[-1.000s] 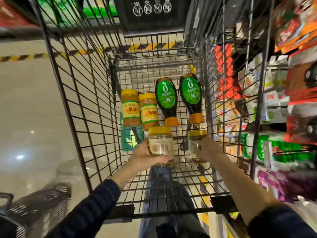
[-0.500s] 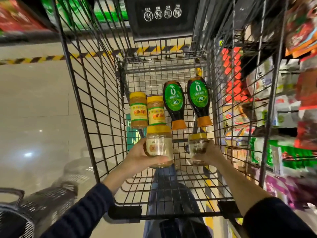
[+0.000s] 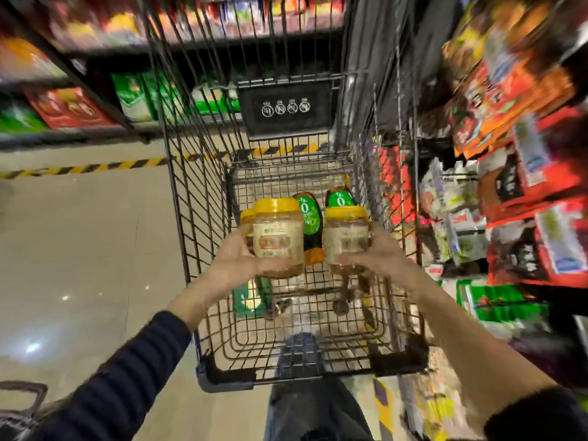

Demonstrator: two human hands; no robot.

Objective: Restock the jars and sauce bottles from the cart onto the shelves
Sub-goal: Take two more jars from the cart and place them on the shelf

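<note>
You've got a jar in each hand over the cart (image 3: 203,218). Your left hand (image 3: 235,265) is wrapped around the bigger yellow-lidded jar (image 3: 278,238), fingers curled under its base and thumb up the side. Your right hand (image 3: 378,256) is gripping the other jar (image 3: 346,240) the same way, upright, just beside the first one. Down in the basket, two dark sauce bottles with green labels (image 3: 310,218) lie behind the jars, and another yellow lid (image 3: 247,215) peeks out on the left. The shelves (image 3: 521,186) on your right are packed with blurry packets.
</note>
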